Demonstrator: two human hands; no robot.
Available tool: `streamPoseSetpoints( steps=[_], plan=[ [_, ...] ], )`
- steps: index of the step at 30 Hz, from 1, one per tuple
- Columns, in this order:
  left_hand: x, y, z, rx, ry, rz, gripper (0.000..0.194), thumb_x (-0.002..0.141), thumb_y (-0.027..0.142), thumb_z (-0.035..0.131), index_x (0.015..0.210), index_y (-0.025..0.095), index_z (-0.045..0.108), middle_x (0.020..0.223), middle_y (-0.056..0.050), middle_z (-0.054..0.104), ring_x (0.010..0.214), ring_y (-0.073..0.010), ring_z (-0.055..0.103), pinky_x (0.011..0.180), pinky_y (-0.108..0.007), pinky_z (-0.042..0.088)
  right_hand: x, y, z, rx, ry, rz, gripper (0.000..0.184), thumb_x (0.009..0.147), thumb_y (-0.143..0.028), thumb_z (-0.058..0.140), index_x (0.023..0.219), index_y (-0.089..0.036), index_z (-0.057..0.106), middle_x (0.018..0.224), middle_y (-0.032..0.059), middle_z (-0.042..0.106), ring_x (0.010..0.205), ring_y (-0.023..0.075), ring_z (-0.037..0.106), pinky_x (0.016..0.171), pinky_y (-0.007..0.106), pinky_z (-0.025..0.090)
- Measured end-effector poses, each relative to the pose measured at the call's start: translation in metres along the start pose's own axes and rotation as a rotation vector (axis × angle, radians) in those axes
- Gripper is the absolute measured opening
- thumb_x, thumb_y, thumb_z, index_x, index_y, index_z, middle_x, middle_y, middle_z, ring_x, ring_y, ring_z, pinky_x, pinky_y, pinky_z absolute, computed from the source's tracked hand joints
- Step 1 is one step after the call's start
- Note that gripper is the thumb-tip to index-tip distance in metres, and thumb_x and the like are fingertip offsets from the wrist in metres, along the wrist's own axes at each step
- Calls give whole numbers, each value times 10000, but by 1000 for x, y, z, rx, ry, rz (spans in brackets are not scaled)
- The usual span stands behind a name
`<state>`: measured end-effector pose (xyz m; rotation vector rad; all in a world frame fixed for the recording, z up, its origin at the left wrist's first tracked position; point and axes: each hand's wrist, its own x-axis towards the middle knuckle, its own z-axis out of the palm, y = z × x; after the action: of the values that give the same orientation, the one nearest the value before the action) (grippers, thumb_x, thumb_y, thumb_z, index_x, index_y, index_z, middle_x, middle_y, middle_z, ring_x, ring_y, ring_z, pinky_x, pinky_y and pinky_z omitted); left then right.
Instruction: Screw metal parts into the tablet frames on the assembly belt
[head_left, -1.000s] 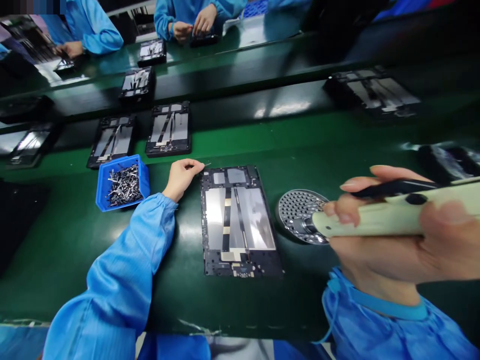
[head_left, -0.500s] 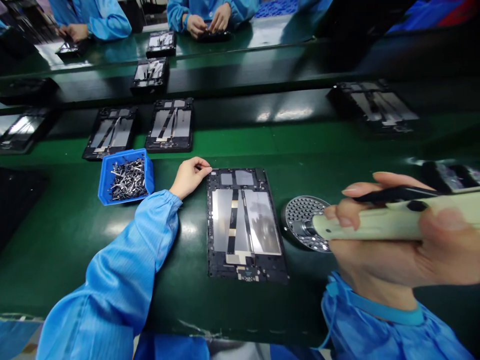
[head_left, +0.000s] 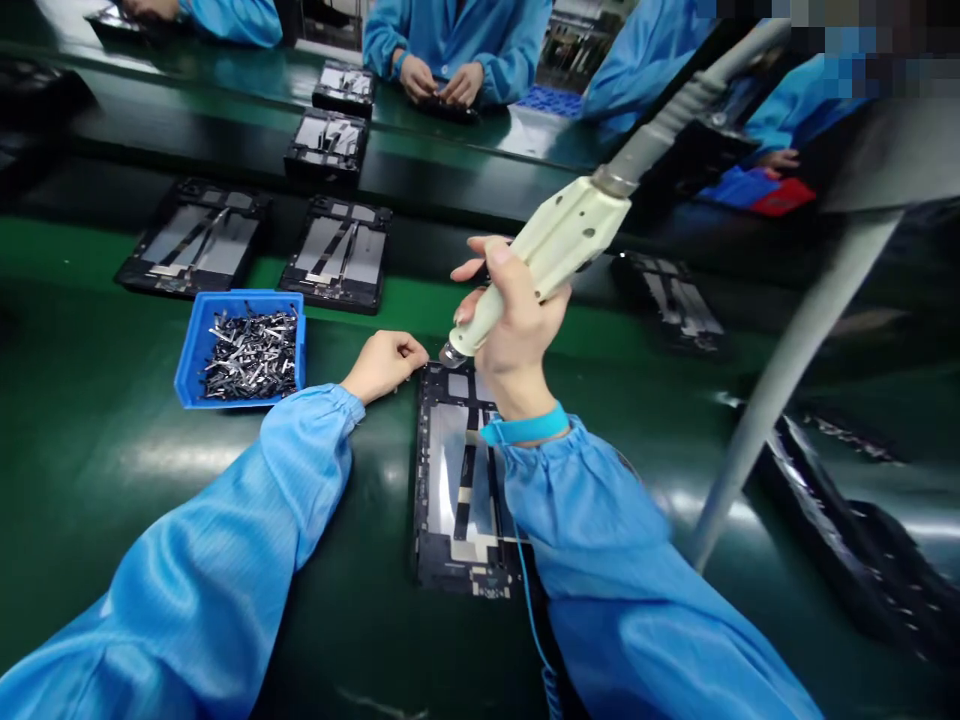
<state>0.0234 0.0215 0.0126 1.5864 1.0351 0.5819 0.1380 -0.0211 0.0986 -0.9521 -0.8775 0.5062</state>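
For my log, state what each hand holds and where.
Right hand: the pale tool, by the lower part of its body, above the metal tip. Left hand: whether it holds anything cannot be told.

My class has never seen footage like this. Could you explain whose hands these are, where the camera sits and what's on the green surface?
No machine arms here: a person works bare-handed, filmed by a head-worn camera looking forward and down. The right hand grips a pale electric screwdriver, its nose near the far left corner of an opened tablet. The left hand, fingers curled, is beside that corner; whether it holds anything is unclear. Leftward is a blue bin of small parts. Beyond lie more opened tablets.
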Motion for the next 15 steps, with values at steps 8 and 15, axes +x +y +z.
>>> streamPoseSetpoints(
  steps=[8, 15],
  plan=[
    [3, -2, 4, -15, -4, -8, 57, 753, 127, 661, 707, 128, 695, 589, 2, 612, 514, -107, 509, 517, -222, 346, -6, 26, 3, -72, 7, -1, 187, 828, -407, 666, 823, -225, 708, 712, -21, 670, 388, 80, 499, 344, 206, 341],
    [4, -2, 6, -11, 3, 1, 68, 738, 99, 654, 701, 127, 704, 639, -10, 639, 565, -115, 530, 549, -219, 361, -7, 28, 7, -71, 2, 14, 174, 807, -404, 660, 795, -235, 697, 623, -34, 584, 393, 96, 462, 360, 234, 335]
  ],
)
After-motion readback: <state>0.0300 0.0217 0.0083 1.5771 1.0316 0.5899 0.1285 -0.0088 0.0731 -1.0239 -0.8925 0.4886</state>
